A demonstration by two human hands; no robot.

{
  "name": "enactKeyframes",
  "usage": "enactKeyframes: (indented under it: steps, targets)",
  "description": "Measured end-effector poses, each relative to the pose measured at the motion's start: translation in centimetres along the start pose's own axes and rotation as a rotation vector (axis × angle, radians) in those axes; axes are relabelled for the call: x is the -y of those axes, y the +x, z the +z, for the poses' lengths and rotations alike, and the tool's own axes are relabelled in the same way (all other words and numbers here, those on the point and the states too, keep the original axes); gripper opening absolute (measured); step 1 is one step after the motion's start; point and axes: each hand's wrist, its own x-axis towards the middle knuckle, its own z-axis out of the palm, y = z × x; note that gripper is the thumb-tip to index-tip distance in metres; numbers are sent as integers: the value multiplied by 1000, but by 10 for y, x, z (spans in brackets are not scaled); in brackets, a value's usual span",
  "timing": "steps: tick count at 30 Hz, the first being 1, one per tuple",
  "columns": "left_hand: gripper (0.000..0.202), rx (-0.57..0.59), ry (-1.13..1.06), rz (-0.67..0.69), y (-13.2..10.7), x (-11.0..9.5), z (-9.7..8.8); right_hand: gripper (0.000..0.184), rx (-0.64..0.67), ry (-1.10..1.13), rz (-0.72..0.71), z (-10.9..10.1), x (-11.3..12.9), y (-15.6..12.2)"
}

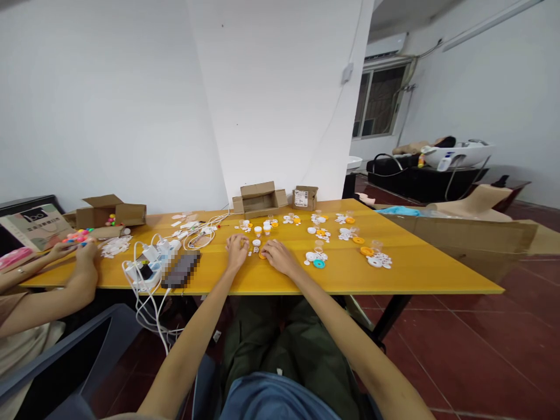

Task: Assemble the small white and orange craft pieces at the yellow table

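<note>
My left hand [237,251] rests on the yellow table with its fingers loosely bent and apart, and I see nothing in it. To its right, my right hand [279,257] has its fingers down on a small orange plastic part [262,255], which they partly cover. Between the hands stands a white round part [256,243], with tiny white pieces [255,252] just in front of it. Slightly farther back are several small white-and-orange assembled pieces [266,228]. Fine details of these parts are too small to make out.
Piles of white, orange and clear parts [321,233] spread to the right, one with a teal ring [319,263]. Open cardboard boxes [260,201] stand behind. Left lie a power strip [151,274] with cables and a dark phone-like object [181,269]. A co-worker's hands [85,249] handle colourful pieces.
</note>
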Motion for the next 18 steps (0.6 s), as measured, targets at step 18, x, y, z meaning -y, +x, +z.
enactKeyframes:
  steps: [18]
  targets:
    - [13, 106, 372, 274, -21, -15, -9, 17, -27, -30, 144, -3, 10, 1]
